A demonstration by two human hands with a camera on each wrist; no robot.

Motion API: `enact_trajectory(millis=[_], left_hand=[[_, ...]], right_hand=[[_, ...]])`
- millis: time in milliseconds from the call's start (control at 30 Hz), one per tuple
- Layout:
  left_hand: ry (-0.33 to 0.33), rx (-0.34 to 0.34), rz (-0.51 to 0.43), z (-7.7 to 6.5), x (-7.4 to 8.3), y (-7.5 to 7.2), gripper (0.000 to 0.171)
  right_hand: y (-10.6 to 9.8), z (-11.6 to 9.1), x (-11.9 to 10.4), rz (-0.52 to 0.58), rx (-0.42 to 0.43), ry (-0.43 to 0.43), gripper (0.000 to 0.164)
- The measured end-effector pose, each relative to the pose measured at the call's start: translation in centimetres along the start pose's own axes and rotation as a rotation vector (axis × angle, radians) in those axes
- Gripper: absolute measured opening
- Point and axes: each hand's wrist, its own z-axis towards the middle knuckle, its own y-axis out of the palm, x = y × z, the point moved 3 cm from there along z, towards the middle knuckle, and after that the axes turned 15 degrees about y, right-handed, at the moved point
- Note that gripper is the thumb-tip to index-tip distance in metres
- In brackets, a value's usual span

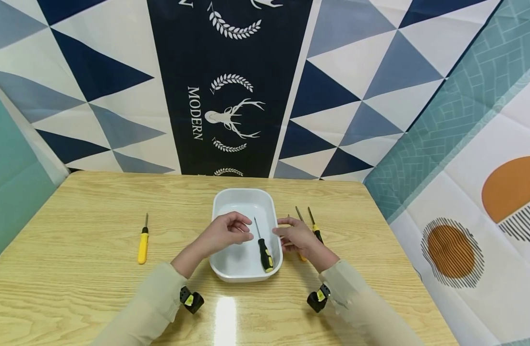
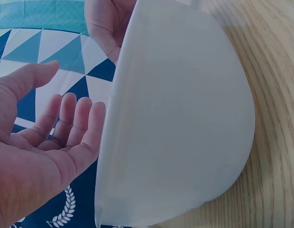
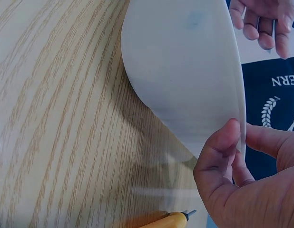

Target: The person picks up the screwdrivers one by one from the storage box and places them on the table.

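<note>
A white plastic tub (image 1: pixel 232 264) stands on the table in front of me. Inside it, toward the right wall, lies a black-and-yellow screwdriver (image 1: pixel 265 254) with its shaft pointing away. My left hand (image 1: pixel 231 232) hovers over the tub's left side, fingers loosely bent and nothing between them; the left wrist view shows its palm beside the tub's rim. At the right rim, my right hand (image 1: pixel 300 238) pinches the tub's wall between thumb and fingers, as the right wrist view shows. That hand partly covers the screwdrivers behind it.
Left of the tub lies a yellow-handled screwdriver (image 1: pixel 143 246). To the right, a black-and-yellow screwdriver (image 1: pixel 316 232) and other screwdrivers lie partly hidden near my right hand. A patterned cloth (image 1: pixel 347 96) hangs behind the wooden table (image 1: pixel 87 288).
</note>
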Motion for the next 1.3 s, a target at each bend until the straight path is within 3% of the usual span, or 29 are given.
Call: enact_trajectory(millis=[233,833,1300], left_hand=[[-0.038,-0.004,-0.033,0.3,-0.3,0.6,0.041],[-0.221,0.062,-0.099,0.7,-0.8,1.7,0.034],[-0.297,0.079,-0.114,0.9,-1.4,2.3,0.036]], right_hand=[[0.0,0.1,0.0,-0.003,-0.002,-0.004,0.038],[0.0,0.3,0.1,-0.001,0.001,0.003,0.038],[0.0,0.2,0.0,-0.007,-0.005,0.005,0.040]])
